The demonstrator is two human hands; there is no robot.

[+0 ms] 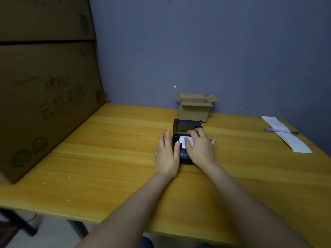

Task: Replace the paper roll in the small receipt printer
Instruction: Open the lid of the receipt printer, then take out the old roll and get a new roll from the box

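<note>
Black receipt printer (182,158) is sitting mid-table on the yellow wooden table (107,158), lid (187,124) hinged up and standing open at the far end, control panel end facing the person. White paper (185,140) is showing in the open bay. Left hand (167,154) is lying flat and spread along the printer's left side, thumb touching its edge, bracing it, gripping nothing. Right hand (200,147) is curling over the bay, fingers pressing on the paper; can't tell if it's pinching the roll or just pushing it down.

Step looks like seating the roll. Doing it well: keep the left hand bracing, drop the roll square in the bay, pull the loose end toward the near edge before closing the lid.

Printer's long axis is running near-to-far, away from the person; roll axis probably lying crosswise, left-right, though mostly hidden. Small cardboard box (194,110) is standing open just behind the lid.
</note>
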